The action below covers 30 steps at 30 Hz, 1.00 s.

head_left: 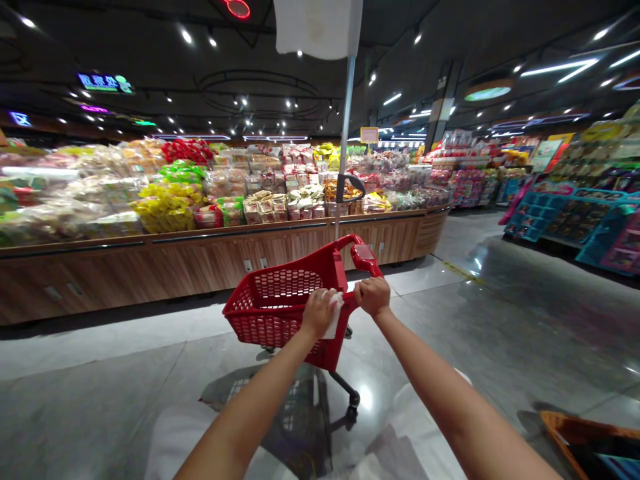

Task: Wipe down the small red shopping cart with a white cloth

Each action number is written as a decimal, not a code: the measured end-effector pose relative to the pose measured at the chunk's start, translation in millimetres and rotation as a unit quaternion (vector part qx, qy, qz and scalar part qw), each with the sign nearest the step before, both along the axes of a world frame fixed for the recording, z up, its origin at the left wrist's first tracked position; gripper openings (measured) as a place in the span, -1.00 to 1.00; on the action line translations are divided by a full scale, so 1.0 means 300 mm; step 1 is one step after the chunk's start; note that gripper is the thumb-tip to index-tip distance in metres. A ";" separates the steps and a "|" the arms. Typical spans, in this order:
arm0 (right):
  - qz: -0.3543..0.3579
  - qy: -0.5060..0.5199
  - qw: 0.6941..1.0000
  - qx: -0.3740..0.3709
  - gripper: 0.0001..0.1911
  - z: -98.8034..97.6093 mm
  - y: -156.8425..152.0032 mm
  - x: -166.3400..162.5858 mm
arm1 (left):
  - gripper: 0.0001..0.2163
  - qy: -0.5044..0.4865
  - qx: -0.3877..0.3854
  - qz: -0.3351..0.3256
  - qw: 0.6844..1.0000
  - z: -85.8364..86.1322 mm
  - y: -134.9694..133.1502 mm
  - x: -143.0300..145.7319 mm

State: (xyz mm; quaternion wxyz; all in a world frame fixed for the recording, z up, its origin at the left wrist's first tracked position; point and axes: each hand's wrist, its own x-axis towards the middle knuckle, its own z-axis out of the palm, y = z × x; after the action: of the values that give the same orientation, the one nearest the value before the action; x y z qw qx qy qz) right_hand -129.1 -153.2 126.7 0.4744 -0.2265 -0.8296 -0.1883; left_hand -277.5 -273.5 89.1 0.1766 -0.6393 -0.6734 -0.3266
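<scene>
A red shopping cart point(270, 330) with a perforated plastic basket stands in front of me, turned so that its basket points left. No goods show in the part of the basket that I can see. My right hand point(373, 295) is wrapped round the near end of the cart's red handle point(367, 259). At the basket's rear rim, my left hand point(319, 312) is closed on a crumpled white wipe or tissue point(334, 319). The wipe lies against the red side of the cart. A black caster point(353, 400) shows under it.
Behind the cart runs a long wood-panelled display counter point(210, 260) heaped with packaged snacks point(265, 207). A metal pole point(347, 120) rises beyond the cart. Blue racks point(537, 210) stand at right, an orange-rimmed bin point(555, 433) at lower right. Grey floor point(500, 340) lies between.
</scene>
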 end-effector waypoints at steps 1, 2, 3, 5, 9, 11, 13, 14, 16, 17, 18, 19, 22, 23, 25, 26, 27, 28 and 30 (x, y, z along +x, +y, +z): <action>0.003 -0.003 1.000 0.000 -0.63 0.001 -0.001 0.000 | -0.74 -0.004 0.005 -0.013 1.000 0.023 0.027 0.041; 0.005 -0.007 1.000 0.001 -0.62 0.003 -0.001 0.001 | -0.73 -0.006 0.004 -0.014 1.000 0.043 0.051 0.075; 0.006 -0.012 1.000 0.000 -0.61 0.005 0.000 0.002 | -0.74 -0.005 -0.003 -0.015 1.000 0.059 0.070 0.098; 0.008 -0.023 1.000 -0.001 -0.60 0.008 0.004 0.006 | -0.75 0.005 -0.026 -0.012 1.000 0.073 0.088 0.105; 0.017 -0.047 0.999 -0.002 -0.61 0.011 0.019 0.011 | -0.77 0.030 -0.064 0.002 0.997 0.029 0.043 -0.010; 0.017 -0.047 0.999 -0.003 -0.63 0.010 0.027 0.013 | -0.79 0.034 -0.083 0.030 0.996 -0.010 -0.008 -0.097; 0.018 -0.046 0.999 -0.005 -0.63 0.008 0.031 0.014 | -0.83 0.034 -0.099 0.064 0.992 -0.046 -0.061 -0.176; 0.018 -0.044 0.999 -0.006 -0.62 0.007 0.030 0.014 | -0.84 0.032 -0.103 0.078 0.991 -0.059 -0.085 -0.204; 0.015 -0.038 0.999 -0.006 -0.61 0.006 0.023 0.013 | -0.85 0.022 -0.099 0.088 0.991 -0.072 -0.114 -0.225; 0.011 -0.032 0.999 -0.007 -0.61 0.005 0.017 0.012 | -0.85 0.014 -0.090 0.081 0.993 -0.070 -0.118 -0.214; 0.007 -0.025 1.000 -0.008 -0.60 0.003 0.010 0.010 | -0.83 0.005 -0.077 0.066 0.995 -0.063 -0.113 -0.190; 0.004 -0.020 1.000 -0.010 -0.60 0.002 0.002 0.008 | -0.80 -0.002 -0.061 0.045 0.997 -0.050 -0.100 -0.153; 0.006 -0.019 1.000 -0.011 -0.59 0.000 -0.022 0.002 | -0.74 -0.008 -0.017 -0.026 0.999 0.011 -0.029 -0.011; 0.006 -0.021 1.000 -0.012 -0.59 0.001 -0.028 0.000 | -0.74 -0.008 -0.011 -0.034 0.999 0.032 -0.004 0.031; 0.006 -0.024 1.000 -0.014 -0.59 0.004 -0.036 -0.001 | -0.75 -0.005 -0.018 -0.029 0.999 0.066 0.034 0.084; 0.006 -0.027 1.000 -0.015 -0.60 0.006 -0.037 -0.001 | -0.75 -0.001 -0.029 -0.028 0.999 0.076 0.043 0.092; 0.008 -0.032 0.999 -0.014 -0.60 0.008 -0.038 0.000 | -0.75 0.005 -0.041 -0.028 0.999 0.080 0.046 0.087; 0.010 -0.039 0.999 -0.012 -0.61 0.011 -0.037 0.001 | -0.74 0.013 -0.053 -0.030 0.998 0.078 0.044 0.071; 0.016 -0.049 0.999 -0.006 -0.62 0.013 -0.034 0.001 | -0.73 0.023 -0.072 -0.026 0.997 0.058 0.024 0.018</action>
State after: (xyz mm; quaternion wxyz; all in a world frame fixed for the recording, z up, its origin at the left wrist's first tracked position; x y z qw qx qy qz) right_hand -128.9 -163.3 130.6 0.4347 -0.2066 -0.8564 -0.1868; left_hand -272.2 -266.4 106.6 0.1369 -0.6753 -0.6740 -0.2666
